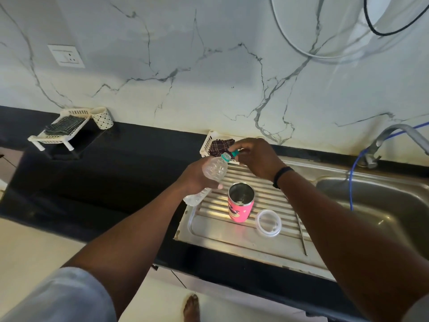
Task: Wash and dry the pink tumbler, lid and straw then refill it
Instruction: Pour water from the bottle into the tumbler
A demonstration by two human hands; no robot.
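The pink tumbler (240, 206) stands upright and uncovered on the steel drainboard (209, 231), with a little water at its bottom. Its clear lid (268, 222) lies flat just to the right, and the metal straw (301, 233) lies along the drainboard's right side. My left hand (197, 176) grips a clear plastic water bottle (210, 177), tilted with its mouth up and to the right, above and left of the tumbler. My right hand (253, 158) pinches the bottle's teal cap (235, 153) just off the bottle's mouth.
A white basket (206, 145) with a dark checked cloth (220, 146) sits behind the drainboard by the wall. The sink basin (380, 205) lies to the right under a tap (390, 140) with a blue hose. A dish rack (58, 131) and cup stand on the black counter at far left.
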